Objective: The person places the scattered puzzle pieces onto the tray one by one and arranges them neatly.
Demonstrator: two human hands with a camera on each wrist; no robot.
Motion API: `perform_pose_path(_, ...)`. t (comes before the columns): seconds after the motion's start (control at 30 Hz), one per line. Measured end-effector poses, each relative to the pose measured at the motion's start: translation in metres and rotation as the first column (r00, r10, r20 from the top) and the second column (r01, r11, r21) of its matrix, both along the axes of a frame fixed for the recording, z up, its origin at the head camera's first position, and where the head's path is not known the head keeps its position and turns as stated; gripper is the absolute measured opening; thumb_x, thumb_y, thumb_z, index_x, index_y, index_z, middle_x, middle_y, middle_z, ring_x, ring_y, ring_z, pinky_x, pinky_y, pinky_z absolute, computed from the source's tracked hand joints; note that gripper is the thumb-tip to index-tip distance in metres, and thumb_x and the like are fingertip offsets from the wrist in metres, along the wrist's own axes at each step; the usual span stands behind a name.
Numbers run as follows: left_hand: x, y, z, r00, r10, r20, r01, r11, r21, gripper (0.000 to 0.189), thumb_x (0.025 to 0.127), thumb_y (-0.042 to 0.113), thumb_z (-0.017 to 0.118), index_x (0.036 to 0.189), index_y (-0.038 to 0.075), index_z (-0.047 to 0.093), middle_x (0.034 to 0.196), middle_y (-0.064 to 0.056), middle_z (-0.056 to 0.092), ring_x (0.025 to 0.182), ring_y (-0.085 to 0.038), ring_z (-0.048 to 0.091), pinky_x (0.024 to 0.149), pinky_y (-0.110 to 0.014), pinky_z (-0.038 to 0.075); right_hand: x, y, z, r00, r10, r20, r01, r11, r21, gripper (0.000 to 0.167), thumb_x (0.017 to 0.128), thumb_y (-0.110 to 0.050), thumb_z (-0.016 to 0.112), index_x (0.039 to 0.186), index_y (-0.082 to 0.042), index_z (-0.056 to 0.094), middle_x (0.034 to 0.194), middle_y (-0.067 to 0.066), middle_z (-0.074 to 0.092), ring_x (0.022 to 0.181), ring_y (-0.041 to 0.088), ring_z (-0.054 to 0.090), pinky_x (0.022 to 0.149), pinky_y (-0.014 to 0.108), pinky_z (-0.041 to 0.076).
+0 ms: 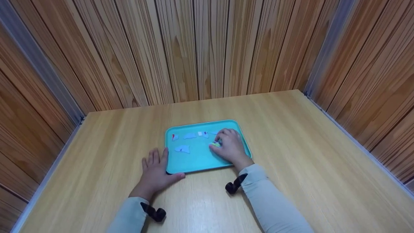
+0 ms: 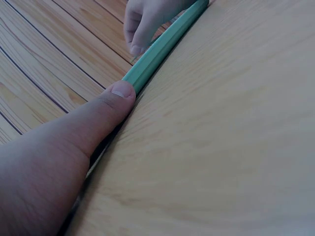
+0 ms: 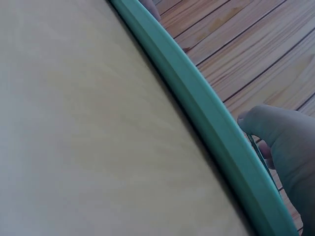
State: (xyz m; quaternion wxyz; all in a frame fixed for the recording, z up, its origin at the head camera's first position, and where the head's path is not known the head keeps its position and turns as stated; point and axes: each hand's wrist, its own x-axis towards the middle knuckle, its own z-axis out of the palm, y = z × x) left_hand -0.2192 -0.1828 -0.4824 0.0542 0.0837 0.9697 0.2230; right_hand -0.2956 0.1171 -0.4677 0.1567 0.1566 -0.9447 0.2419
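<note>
A turquoise tray (image 1: 197, 166) lies on the table with several flat, irregular pieces on it. My left hand (image 1: 157, 173) is spread at its front left corner, index finger along the left side and thumb (image 2: 110, 105) touching the front rim. Over the tray's right part, my right hand (image 1: 230, 145) has thumb and fingers curled round a small yellow-green piece (image 1: 215, 144), partly hidden by the hand. A pale blue piece (image 1: 183, 149) lies alone at left. Behind it are a red-marked piece (image 1: 175, 137), a cloud-like blue piece (image 1: 190, 135) and a few small ones (image 1: 205, 134).
The tray rests on a wood-grain table (image 1: 284, 155), bare on both sides of it. Wood-plank walls (image 1: 181, 51) stand behind and at the sides. Small black wrist cameras (image 1: 158, 214) hang at both sleeves.
</note>
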Motion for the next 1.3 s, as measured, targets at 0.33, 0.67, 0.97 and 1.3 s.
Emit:
perform_pose_path(0.33, -0.001, 0.001, -0.001, 1.0, 0.005, -0.012, -0.005, 1.0, -0.01, 0.129, 0.074, 0.091, 0.053, 0.163, 0.012, 0.003, 0.166, -0.026, -0.009, 0.152, -0.044, -0.015, 0.114, -0.068, -0.014, 0.0, -0.026, -0.003, 1.0, 0.01, -0.004, -0.01, 1.0, 0.02, 0.033, 0.087, -0.046, 0.076, 0.087, -0.014, 0.07, 0.116, 0.004, 0.064, 0.118, 0.029, 0.053, 0.109, 0.049, 0.036)
perform_pose_path(0.67, -0.001, 0.0, -0.001, 1.0, 0.016, 0.011, -0.016, 1.0, -0.014, 0.129, 0.073, 0.092, 0.051, 0.163, 0.013, 0.002, 0.166, -0.026, -0.01, 0.152, -0.045, -0.016, 0.114, -0.068, -0.016, 0.0, -0.05, -0.003, 0.998, 0.003, 0.061, -0.007, 0.998, 0.069, 0.036, 0.089, -0.051, 0.073, 0.091, -0.015, 0.07, 0.124, 0.005, 0.06, 0.126, 0.031, 0.048, 0.115, 0.049, 0.03)
perform_pose_path(0.97, 0.0, 0.003, 0.001, 1.0, 0.013, -0.01, -0.013, 1.0, -0.017, 0.128, 0.073, 0.092, 0.052, 0.164, 0.015, 0.003, 0.167, -0.025, -0.008, 0.152, -0.044, -0.014, 0.114, -0.067, -0.015, -0.002, -0.057, -0.003, 0.998, -0.007, 0.07, -0.001, 0.993, 0.118, 0.038, 0.09, -0.053, 0.071, 0.091, -0.016, 0.07, 0.123, 0.005, 0.059, 0.124, 0.029, 0.048, 0.114, 0.049, 0.029)
perform_pose_path(1.3, -0.001, 0.003, -0.002, 1.0, 0.023, -0.02, -0.023, 0.999, -0.033, 0.129, 0.073, 0.092, 0.051, 0.164, 0.014, 0.005, 0.167, -0.025, -0.005, 0.153, -0.044, -0.013, 0.115, -0.068, -0.012, -0.002, -0.062, -0.005, 0.998, -0.005, 0.07, -0.005, 0.989, 0.145, 0.038, 0.091, -0.054, 0.07, 0.093, -0.016, 0.071, 0.121, 0.003, 0.06, 0.124, 0.029, 0.048, 0.116, 0.049, 0.028)
